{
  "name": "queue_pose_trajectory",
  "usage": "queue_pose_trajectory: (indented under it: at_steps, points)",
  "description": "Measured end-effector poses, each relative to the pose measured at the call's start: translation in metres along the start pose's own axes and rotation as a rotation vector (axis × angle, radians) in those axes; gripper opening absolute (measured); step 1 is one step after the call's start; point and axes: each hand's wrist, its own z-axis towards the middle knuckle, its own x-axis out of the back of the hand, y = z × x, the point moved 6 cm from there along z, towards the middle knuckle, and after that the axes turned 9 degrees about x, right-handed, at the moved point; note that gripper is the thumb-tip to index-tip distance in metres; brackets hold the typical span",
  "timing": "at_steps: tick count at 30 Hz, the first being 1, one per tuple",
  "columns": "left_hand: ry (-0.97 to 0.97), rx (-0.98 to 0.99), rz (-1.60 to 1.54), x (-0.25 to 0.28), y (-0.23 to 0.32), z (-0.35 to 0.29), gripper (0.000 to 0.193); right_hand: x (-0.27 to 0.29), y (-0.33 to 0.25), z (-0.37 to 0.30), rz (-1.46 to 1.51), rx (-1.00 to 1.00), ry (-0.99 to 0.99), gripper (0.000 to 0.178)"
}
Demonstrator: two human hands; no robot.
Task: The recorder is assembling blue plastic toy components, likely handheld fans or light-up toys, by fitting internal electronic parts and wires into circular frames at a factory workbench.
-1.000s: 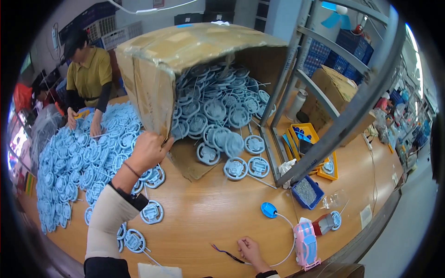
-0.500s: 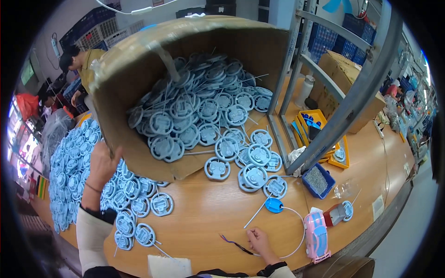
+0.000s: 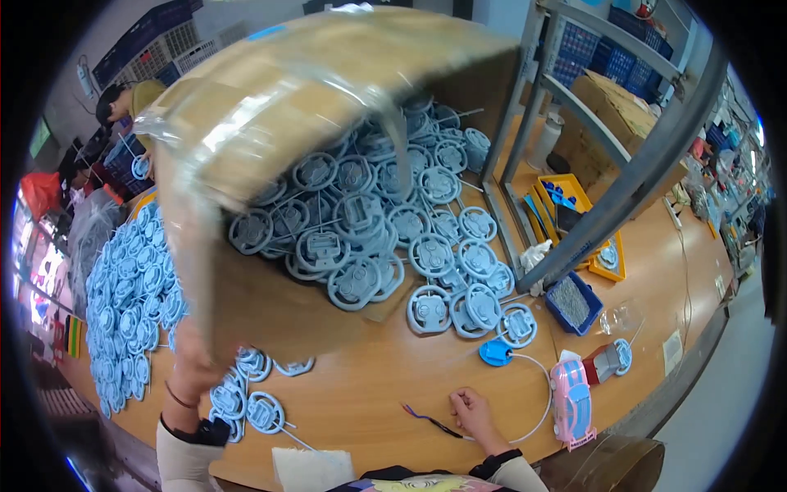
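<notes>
At the lower left corner of a large tilted cardboard box [image 3: 270, 102], my left hand [image 3: 195, 365] grips the edge, slightly blurred. From the box's open side a heap of light-blue plastic toy steering wheels [image 3: 355, 280] with thin rods spills onto the table. My right hand [image 3: 477, 416] rests on the table with its fingers curled in a loose fist; I see nothing in it. Next to it lies a cable with thin coloured wire ends [image 3: 426, 416]. Its white lead runs toward a blue oval plastic piece [image 3: 495, 353] and a pink-and-blue toy car [image 3: 572, 402].
Another large pile of steering wheels [image 3: 131, 303] covers the table's left. A grey metal frame [image 3: 631, 189] stands right of the box, near a blue bin of small pieces [image 3: 574, 303] and yellow trays [image 3: 607, 261]. A co-worker [image 3: 131, 107] is at the far left.
My left hand has pulled the box's lower edge nearer and down, and its top has tipped forward. Several steering wheels have shifted right with the heap. My right hand remains on the table.
</notes>
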Motion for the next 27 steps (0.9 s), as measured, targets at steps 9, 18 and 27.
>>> queue_pose_trajectory:
  at_steps: [9,18,27]
  points:
    - [0.104,0.014,0.098,-0.023,0.014,0.010,0.012,0.020,0.008,0.003,0.052,0.063,0.057,0.015]
    - [-0.101,0.472,-0.082,-0.078,0.003,-0.086,0.015,0.135,-0.090,0.057,-0.868,0.619,0.500,0.029]
    - [-0.438,0.461,-0.329,-0.184,0.111,-0.137,0.016,0.156,-0.077,0.101,-1.106,0.171,0.163,0.075]
